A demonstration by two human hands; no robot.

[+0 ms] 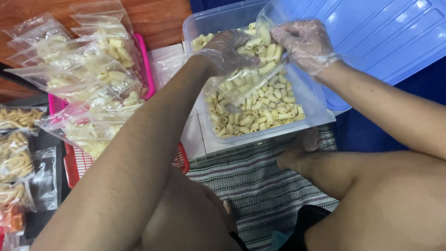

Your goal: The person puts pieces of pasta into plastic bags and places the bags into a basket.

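Observation:
Both of my hands wear thin clear plastic gloves and are held over a clear plastic tub [317, 110] of pale tube-shaped snack pieces [260, 111]. My left hand [225, 49] grips one side of a small clear bag [258, 62] partly filled with the same pieces. My right hand [304, 42] pinches the bag's other side near its top. The bag hangs just above the loose pieces in the tub.
Several filled clear bags [100, 60] lie piled on pink and red baskets [145, 60] at the left. More bags of darker snacks [16, 158] sit at the far left. A blue lid [381, 32] leans behind the tub. My legs rest on a striped mat [260, 186].

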